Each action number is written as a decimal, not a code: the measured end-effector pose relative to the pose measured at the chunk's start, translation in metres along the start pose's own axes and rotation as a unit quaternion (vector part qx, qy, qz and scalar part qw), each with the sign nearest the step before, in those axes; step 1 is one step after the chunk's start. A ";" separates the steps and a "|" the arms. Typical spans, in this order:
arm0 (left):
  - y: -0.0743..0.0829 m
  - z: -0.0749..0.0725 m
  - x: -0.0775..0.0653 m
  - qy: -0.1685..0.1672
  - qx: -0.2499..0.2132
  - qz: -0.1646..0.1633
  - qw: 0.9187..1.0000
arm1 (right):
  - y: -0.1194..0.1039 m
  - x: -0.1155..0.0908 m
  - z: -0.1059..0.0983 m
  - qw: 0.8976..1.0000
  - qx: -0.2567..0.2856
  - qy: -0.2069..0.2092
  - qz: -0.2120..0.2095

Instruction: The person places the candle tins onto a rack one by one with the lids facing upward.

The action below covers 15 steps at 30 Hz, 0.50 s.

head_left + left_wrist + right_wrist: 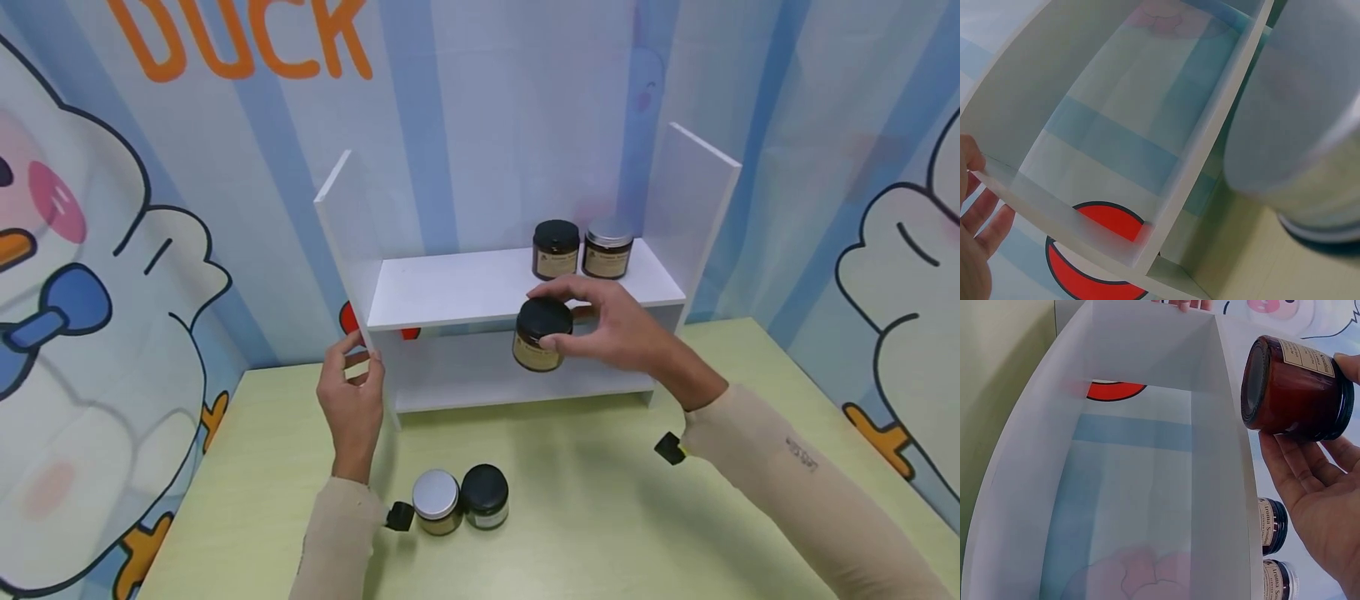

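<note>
My right hand holds an amber glass jar with a black lid and beige label. The jar is tilted slightly, in front of the upper board of a white two-tier shelf. Thumb and fingers grip it around the lid and side. My left hand pinches the front edge of the shelf's left side panel between thumb and fingers. On the upper board, at the right, stand a black-lidded jar and a silver-lidded jar, side by side with labels facing forward.
On the pale green table, in front of the shelf, stand another silver-lidded jar and another black-lidded jar, close together near my left wrist. A printed duck curtain hangs behind. The right side panel rises above the upper board.
</note>
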<state>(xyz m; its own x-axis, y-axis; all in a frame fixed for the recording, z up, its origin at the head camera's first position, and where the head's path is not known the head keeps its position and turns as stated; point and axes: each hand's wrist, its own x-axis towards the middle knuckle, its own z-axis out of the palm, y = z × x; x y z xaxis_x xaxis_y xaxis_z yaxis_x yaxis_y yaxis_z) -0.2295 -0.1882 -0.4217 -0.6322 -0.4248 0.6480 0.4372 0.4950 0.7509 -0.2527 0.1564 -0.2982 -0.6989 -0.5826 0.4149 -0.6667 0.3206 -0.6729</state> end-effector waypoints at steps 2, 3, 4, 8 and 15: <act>0.000 0.000 -0.001 0.000 -0.001 -0.001 1.000 | 0.000 0.001 0.000 1.000 0.001 0.004 0.005; 0.000 0.000 -0.001 -0.001 -0.002 -0.002 1.000 | -0.001 0.002 0.000 1.000 0.003 0.005 0.008; 0.000 0.000 -0.001 -0.001 -0.003 -0.003 1.000 | -0.001 0.003 -0.001 1.000 0.002 0.007 0.012; 0.001 0.000 -0.001 -0.001 -0.004 -0.006 1.000 | -0.002 0.007 -0.002 1.000 0.001 0.009 0.019; 0.002 0.000 -0.001 -0.001 -0.001 -0.006 1.000 | 0.002 0.013 -0.004 1.000 0.001 0.014 0.015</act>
<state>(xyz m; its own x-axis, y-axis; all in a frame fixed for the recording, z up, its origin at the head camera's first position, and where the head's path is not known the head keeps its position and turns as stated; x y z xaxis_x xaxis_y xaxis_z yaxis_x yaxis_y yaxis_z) -0.2282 -0.1869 -0.4208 -0.6390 -0.4281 0.6391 0.4313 0.4885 0.7585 -0.2647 0.1525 -0.2914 -0.7248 -0.5526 0.4115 -0.6454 0.3355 -0.6862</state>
